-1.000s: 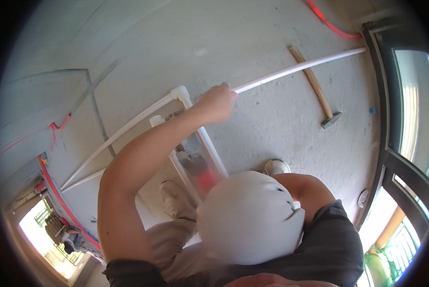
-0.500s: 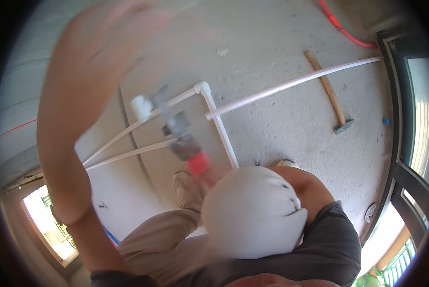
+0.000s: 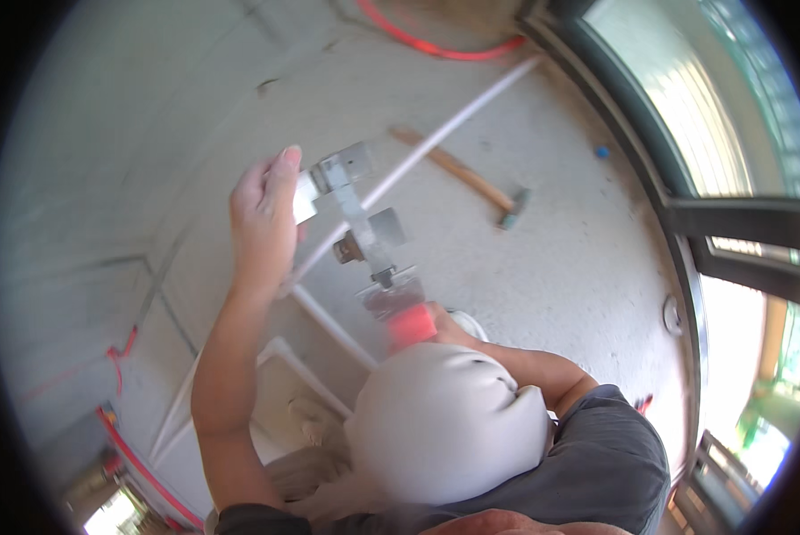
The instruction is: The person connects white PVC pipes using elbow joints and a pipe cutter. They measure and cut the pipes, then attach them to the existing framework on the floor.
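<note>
My right hand [image 3: 446,325] is closed round the red handle of a pipe welding iron [image 3: 357,209]. Its grey metal body and flat plates point up and away from me. A short white pipe fitting [image 3: 305,198] sits against a metal die near the iron's far end. Fingers of my left hand [image 3: 271,205] are closed on that fitting from the left. Partly behind the iron, a long white pipe [image 3: 453,125] runs diagonally over the floor. A white helmet-like shape [image 3: 453,428] covers the area below my right hand.
A wooden-handled hammer [image 3: 471,178] lies on the concrete floor by the long pipe. More white pipes [image 3: 333,325] are nearer my legs. A red hose [image 3: 445,52] curves at the far side. Along the right stands a dark-framed glass door [image 3: 685,214].
My left hand came down from high at the left and took hold of the white fitting on the iron. The iron moved up and right. The view turned, shifting hammer and door leftward.
</note>
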